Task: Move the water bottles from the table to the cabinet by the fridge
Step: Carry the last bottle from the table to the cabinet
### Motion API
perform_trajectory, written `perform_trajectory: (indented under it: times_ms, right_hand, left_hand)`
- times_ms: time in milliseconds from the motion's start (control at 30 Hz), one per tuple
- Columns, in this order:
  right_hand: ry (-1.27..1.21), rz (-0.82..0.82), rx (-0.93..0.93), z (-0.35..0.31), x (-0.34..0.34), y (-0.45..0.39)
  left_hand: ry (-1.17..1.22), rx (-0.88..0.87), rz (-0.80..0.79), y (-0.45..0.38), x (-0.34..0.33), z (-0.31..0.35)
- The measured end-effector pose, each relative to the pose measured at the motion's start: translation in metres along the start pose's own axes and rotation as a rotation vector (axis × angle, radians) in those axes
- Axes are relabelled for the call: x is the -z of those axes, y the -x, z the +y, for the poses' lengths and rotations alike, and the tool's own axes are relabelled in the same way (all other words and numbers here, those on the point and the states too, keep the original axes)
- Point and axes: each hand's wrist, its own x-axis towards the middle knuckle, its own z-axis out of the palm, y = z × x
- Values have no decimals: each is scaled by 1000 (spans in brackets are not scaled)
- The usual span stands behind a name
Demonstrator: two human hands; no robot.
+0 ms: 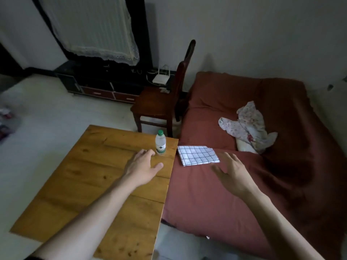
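One clear water bottle (160,143) with a green cap and a green label stands upright near the far right corner of the wooden table (90,184). My left hand (143,166) reaches over the table with its fingers spread, the fingertips just left of the bottle's base and holding nothing. My right hand (231,172) hovers open over the red bedspread, right of the table, its fingers spread and empty. No cabinet or fridge is in view.
A red-covered bed (262,184) lies against the table's right edge, with a folded checked cloth (197,155) and a crumpled floral cloth (247,124) on it. A dark wooden chair (159,104) stands beyond the table. A low TV stand (97,85) sits by the far wall.
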Motion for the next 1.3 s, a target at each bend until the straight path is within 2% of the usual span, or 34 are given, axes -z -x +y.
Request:
perform_trajectory:
  times_ms: [200, 400, 600, 767, 1133, 1300]
  right_hand:
    - [-14, -64, 68, 39, 40, -11]
    - [-25, -137, 149, 17, 45, -39]
    - [-13, -196, 180, 2, 32, -71]
    - [30, -232, 153, 2, 13, -116]
    - [109, -310, 106, -11, -76, -246]
    - [92, -362, 122, 14, -123, -280]
  left_hand:
    - [4, 84, 5, 23, -29, 64]
    - [41, 162, 128, 18, -14, 76]
    - [73, 213, 115, 0, -16, 52]
    - [142, 236, 72, -46, -29, 23]
    - [362, 282, 13, -168, -78, -64]
    - [432, 275, 70, -207, -114, -81]
